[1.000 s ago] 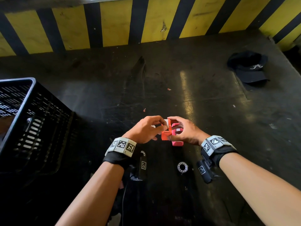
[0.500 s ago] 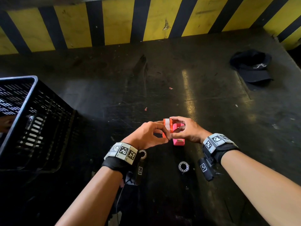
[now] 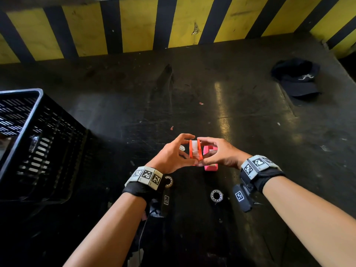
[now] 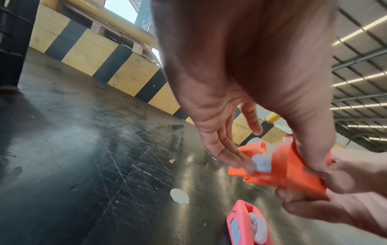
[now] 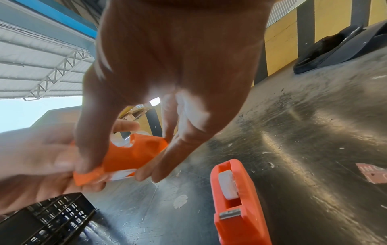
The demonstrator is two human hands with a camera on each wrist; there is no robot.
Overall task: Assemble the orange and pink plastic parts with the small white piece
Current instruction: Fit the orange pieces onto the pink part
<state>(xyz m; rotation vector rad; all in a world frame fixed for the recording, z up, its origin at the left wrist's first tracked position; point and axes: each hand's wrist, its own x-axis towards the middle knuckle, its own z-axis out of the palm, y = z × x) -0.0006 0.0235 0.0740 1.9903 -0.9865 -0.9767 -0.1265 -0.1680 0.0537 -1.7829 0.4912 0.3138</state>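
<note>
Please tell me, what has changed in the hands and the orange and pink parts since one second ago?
The orange part has been turned, so its white piece now faces up between the sides. The left hand and right hand still pinch it. The pink part stays on the table; the crate and cap are unmoved.

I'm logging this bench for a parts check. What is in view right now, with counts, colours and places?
orange part: 1, orange with white roll inside, held above the bench by both hands
pink part: 1, pink, on the bench under the right hand
tape rolls: 2, clear-white, near the wrists
crate: 1, black, left
cap: 1, dark, far right
bench: 1, black, scratched
left hand: grips orange part
right hand: grips orange part
</note>
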